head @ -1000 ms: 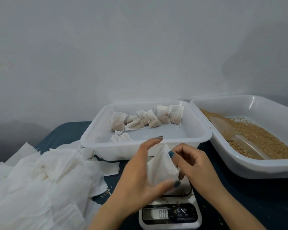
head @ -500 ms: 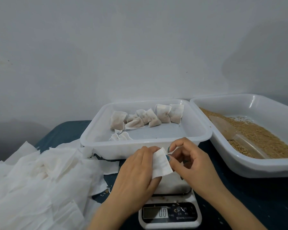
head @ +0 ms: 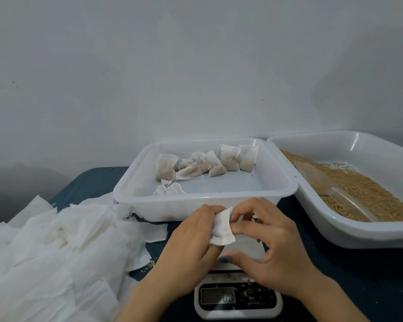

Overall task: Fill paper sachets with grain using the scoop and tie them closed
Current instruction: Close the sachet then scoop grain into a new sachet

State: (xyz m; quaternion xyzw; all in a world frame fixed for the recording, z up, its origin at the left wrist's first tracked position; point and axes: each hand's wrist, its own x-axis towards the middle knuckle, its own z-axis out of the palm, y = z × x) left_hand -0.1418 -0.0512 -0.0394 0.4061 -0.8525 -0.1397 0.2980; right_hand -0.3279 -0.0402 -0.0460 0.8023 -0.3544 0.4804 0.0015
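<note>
1. Counter (head: 358,275): dark blue surface that carries every item below.
2. Loose pile of empty paper sachets (head: 44,252): white, overlapping, spread over the counter's left side up to the middle tray.
3. Grain tray (head: 358,235): white plastic, at the right, partly covered with brown grain (head: 363,189).
4. Middle tray (head: 163,210): white plastic, just beside the grain tray. A row of filled sachets (head: 209,162) lies along its far side, with two more nearer its front wall (whether each is tied cannot be told).
5. Left hand (head: 186,259): fingers curled round the left side of the held sachet.
6. Right hand (head: 272,256): fingers bent and pressed together, pinching the same sachet at its right edge.
7. Scale (head: 237,300): at the near edge, under both hands; display reading not legible.
8. Scoop (head: 316,180): clear plastic, lying in the grain, touched by neither hand.
9. Held sachet (head: 222,227): white, between the two hands, above the scale and in front of the middle tray.
</note>
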